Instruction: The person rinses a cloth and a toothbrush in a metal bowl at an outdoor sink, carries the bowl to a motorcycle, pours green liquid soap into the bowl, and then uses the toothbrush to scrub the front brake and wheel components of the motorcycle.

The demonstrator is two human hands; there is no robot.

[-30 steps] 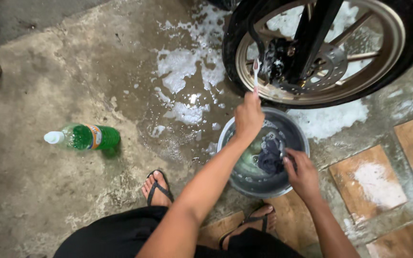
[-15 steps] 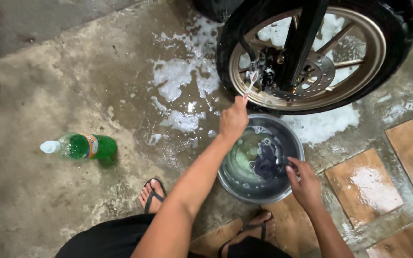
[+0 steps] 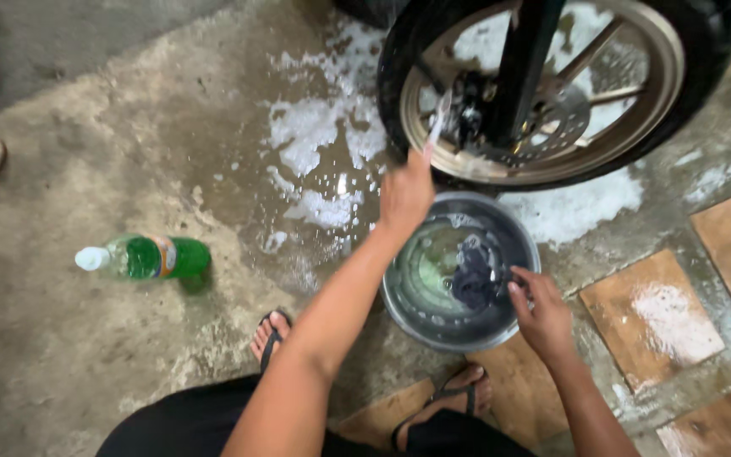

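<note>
Down on the wet concrete floor, right by the motorcycle's front wheel, the person is squatting in flip-flops with a metal basin between their feet and the tyre. The left hand has its fingers wrapped tight around the handle of a toothbrush, with the bristle end up against the gold rim near the brake caliper and fork leg. The right hand is at the near right edge of the basin, fingers pinching a dark rag that sits in the greenish soapy water.

As for progress, I'd say it's somewhere in the middle. There's white foam spread over the floor to the left of the wheel and another patch behind it, so plenty of soaping looks done already. The rim and disc look wet, but the frame's a bit blurry, so I can't tell how clean the spokes actually are. Nothing looks rinsed off yet, suds are everywhere.

A green soap bottle with a white cap lies on its side well off to the left, apart from everything else.
</note>
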